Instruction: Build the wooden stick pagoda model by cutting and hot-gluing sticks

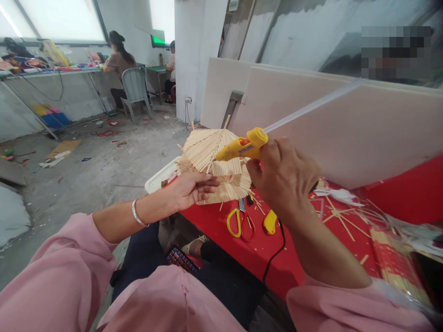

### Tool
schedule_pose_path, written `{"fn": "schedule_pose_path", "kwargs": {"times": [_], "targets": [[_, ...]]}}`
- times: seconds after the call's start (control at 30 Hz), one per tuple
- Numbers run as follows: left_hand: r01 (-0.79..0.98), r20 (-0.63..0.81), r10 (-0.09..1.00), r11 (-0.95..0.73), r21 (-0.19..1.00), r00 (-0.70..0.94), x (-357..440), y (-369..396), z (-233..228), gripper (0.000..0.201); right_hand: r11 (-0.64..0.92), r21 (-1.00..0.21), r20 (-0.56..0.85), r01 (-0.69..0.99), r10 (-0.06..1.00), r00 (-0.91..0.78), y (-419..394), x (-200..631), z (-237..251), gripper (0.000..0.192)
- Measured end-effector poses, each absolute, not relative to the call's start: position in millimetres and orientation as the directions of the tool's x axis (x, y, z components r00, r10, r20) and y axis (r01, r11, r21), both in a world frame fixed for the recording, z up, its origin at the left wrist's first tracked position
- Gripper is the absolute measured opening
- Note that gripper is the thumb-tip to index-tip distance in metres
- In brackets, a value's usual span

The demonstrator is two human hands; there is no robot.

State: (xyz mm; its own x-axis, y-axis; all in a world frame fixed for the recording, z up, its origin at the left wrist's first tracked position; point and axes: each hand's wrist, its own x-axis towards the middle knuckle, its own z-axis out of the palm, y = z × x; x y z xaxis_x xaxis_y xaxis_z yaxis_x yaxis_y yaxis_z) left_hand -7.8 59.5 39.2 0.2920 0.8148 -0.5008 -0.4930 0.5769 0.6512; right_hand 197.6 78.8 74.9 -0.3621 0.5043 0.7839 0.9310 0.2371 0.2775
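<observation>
Yellow glue gun clasped in our right hand; left hand, fingers curled at stick model, hold unclear, by red table; roof looks mostly laid, gluing seemingly unfinished

Pale grey-blue plastic chair with slatted back, a seated person there; long metal-legged bench, cluttered; large white rectangular panels, upright; flat brown sheet, on grey floor.
</observation>
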Motion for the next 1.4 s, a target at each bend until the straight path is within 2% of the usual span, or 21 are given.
{"fn": "schedule_pose_path", "kwargs": {"times": [0.23, 0.37, 0.5, 0.6, 0.7, 0.8, 0.87, 0.97, 1.07, 1.13, 1.2, 1.27, 1.4], "targets": [[-0.505, -0.493, 0.813, 0.580, 0.639, 0.311, -7.8, 60.4, 37.0, 0.023, 0.214, 0.291, 0.777, 0.932, 0.516, -0.361, 76.7, 198.6, 75.1, 0.021], [-0.507, -0.494, 0.820, 0.569, 0.648, 0.288, -9.4, 60.6, 39.0, 0.021, 0.211, 0.204, 0.775, 0.956, 0.563, -0.289, 72.9, 202.1, 78.2, 0.028], [-0.471, -0.481, 0.830, 0.557, 0.684, 0.283, -18.5, 45.6, 47.5, 0.022, 0.134, 0.084, 0.699, 0.987, 0.698, -0.154, 56.3, 214.4, 84.2, 0.038], [-0.380, -0.477, 0.830, 0.557, 0.739, 0.288, -30.9, 23.5, 52.9, 0.020, -0.005, -0.016, 0.596, 1.000, 0.803, 0.013, 35.6, 237.8, 84.4, 0.043], [-0.207, -0.452, 0.789, 0.567, 0.798, 0.417, -41.4, 3.7, 48.8, 0.010, -0.125, -0.137, 0.482, 0.983, 0.858, 0.176, 11.6, 275.0, 70.3, 0.044], [-0.006, -0.443, 0.722, 0.526, 0.850, 0.532, -38.1, -8.0, 26.4, 0.017, -0.169, -0.231, 0.387, 0.958, 0.888, 0.249, -16.3, 317.5, 34.8, 0.033], [0.112, -0.411, 0.714, 0.428, 0.897, 0.567, -25.3, -9.7, 1.9, 0.020, -0.174, -0.263, 0.289, 0.949, 0.924, 0.250, -35.2, 342.8, 0.6, 0.028], [0.275, -0.289, 0.771, 0.154, 0.949, 0.567, 5.7, -2.1, -40.4, 0.022, -0.188, -0.305, 0.113, 0.934, 0.966, 0.232, -58.4, 369.1, -55.1, 0.025], [0.346, 0.030, 0.850, -0.246, 0.906, 0.526, 43.0, 14.4, -79.3, 0.011, -0.190, -0.334, 0.003, 0.923, 0.979, 0.202, -71.3, 382.8, -96.8, 0.026], [0.340, 0.199, 0.834, -0.411, 0.846, 0.515, 67.9, 26.6, -101.0, 0.013, -0.164, -0.313, -0.048, 0.935, 0.987, 0.156, -75.1, 389.4, -109.8, 0.033], [0.321, 0.306, 0.847, -0.464, 0.826, 0.435, 90.3, 37.4, -120.0, 0.014, -0.116, -0.272, -0.072, 0.955, 0.992, 0.100, -75.9, 395.4, -110.4, 0.042], [0.282, 0.383, 0.862, -0.478, 0.832, 0.332, 108.3, 45.3, -136.6, 0.018, -0.073, -0.231, -0.026, 0.970, 0.997, 0.069, -72.3, 399.2, -101.6, 0.050], [0.181, 0.459, 0.876, -0.481, 0.858, 0.148, 125.0, 51.6, -161.4, 0.018, 0.057, -0.240, 0.100, 0.969, 0.994, -0.033, -40.0, 387.5, -73.9, 0.045]]}}
